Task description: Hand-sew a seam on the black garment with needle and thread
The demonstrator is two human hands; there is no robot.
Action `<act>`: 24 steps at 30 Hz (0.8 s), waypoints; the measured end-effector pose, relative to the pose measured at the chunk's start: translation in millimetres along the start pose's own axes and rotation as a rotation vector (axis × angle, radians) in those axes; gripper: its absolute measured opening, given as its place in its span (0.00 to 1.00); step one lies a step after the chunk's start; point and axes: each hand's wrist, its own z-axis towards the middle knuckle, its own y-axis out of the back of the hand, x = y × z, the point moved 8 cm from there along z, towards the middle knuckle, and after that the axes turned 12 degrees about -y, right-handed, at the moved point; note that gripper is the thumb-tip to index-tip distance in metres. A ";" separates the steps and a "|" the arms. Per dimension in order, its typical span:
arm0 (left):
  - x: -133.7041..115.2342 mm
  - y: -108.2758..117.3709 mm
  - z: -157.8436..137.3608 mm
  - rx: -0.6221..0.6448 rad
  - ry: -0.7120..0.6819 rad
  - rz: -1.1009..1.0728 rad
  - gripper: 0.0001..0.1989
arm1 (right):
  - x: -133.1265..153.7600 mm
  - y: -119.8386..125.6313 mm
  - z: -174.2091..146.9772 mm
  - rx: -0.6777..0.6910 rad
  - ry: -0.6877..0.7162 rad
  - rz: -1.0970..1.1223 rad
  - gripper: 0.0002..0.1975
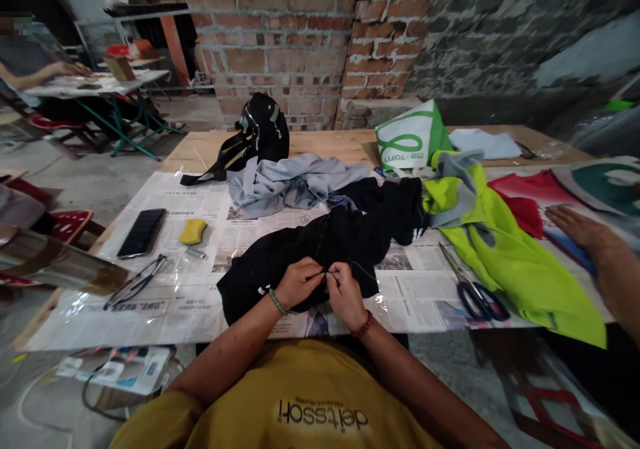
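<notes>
A black garment (280,259) lies bunched on the newspaper-covered table in front of me. My left hand (299,283), with a green beaded bracelet at its wrist, pinches the garment's cloth between thumb and fingers. Close beside it, fingertips almost meeting, my right hand (346,295) is closed in a pinch over the same cloth. A thin pale thread (367,270) curves out next to the right hand and seems to run into its fingers. Whether a needle sits between the fingertips is too small to tell.
Dark-handled scissors (475,295) and a yellow-green garment (520,262) lie rightward, near another person's hand (575,225). On the left are a phone (143,233), a sponge (193,231), glasses (135,282) and a bottle (60,262). Grey cloth (290,182) and a black bag (267,129) lie behind.
</notes>
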 end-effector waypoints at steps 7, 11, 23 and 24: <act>-4.3 2.3 -1.1 -0.030 -0.046 0.086 0.09 | 27.7 25.6 2.8 0.010 0.215 -0.180 0.06; -7.3 2.4 -0.7 -0.041 -0.085 0.117 0.10 | 45.5 71.9 10.1 -0.282 0.339 -0.171 0.08; -7.8 0.9 -2.6 -0.014 -0.098 0.177 0.11 | 37.9 27.2 26.0 0.010 0.210 -0.266 0.08; -5.8 1.7 -2.3 -0.028 -0.076 0.144 0.10 | 36.3 28.0 26.8 0.030 0.194 -0.223 0.09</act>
